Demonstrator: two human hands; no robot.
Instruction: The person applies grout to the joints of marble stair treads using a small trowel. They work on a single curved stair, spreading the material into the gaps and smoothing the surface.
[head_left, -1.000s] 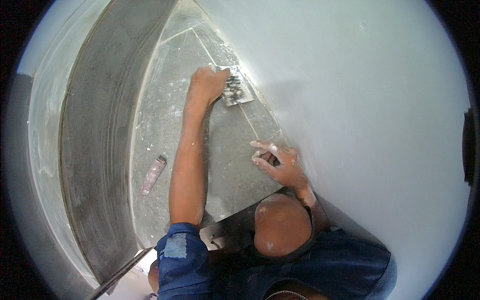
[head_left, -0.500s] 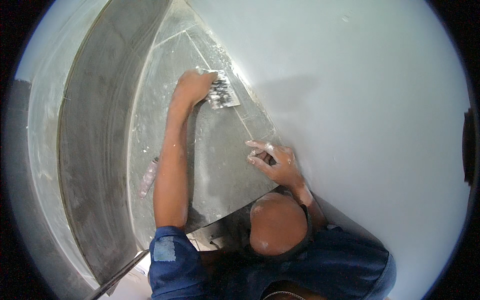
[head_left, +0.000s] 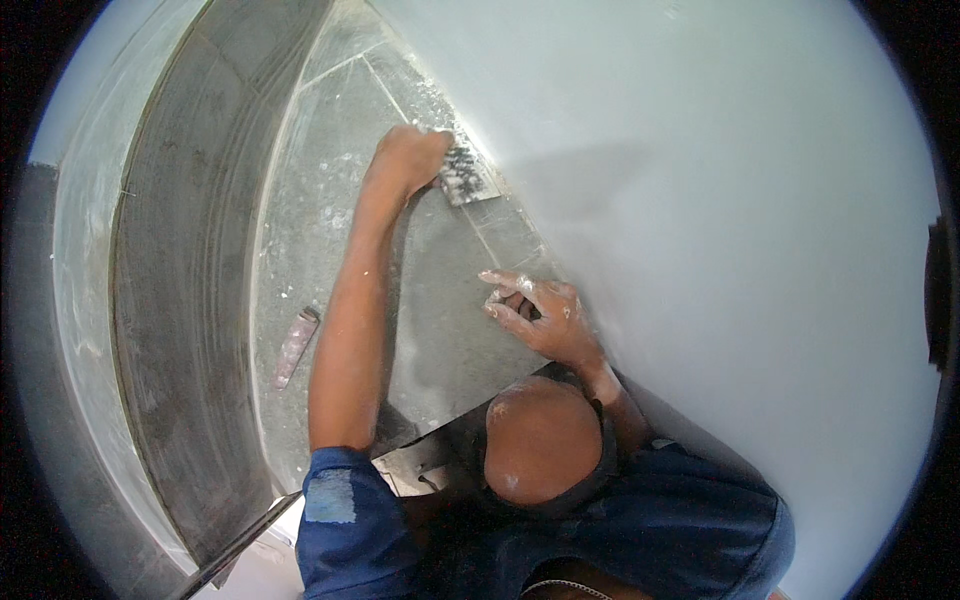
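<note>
My left hand (head_left: pixel 408 160) is closed on one edge of a flat metal scraper (head_left: pixel 467 176), whose shiny blade is streaked with white and dark marks. The blade lies at the grey stone-like surface (head_left: pixel 435 300), close to the pale wall. Lower and to the right, my right hand (head_left: pixel 545 315) is held near the same surface beside the wall. Its index finger and thumb are spread apart, the other fingers curl in, and white powder coats them. No object shows in it. A pinkish, worn tool handle or folded knife (head_left: pixel 297 348) lies left of my left forearm.
A smooth pale wall (head_left: pixel 740 250) rises along the right. On the left stands a curved dark grey band (head_left: pixel 185 260) with a lighter rim. My bare, powder-spotted knee (head_left: pixel 543 440) is below my right hand. Thin pale lines and white crumbs mark the surface.
My left hand and the scraper have shifted right and slightly up, closer to the wall. My right hand has moved a little left and up. The pinkish tool stays put.
</note>
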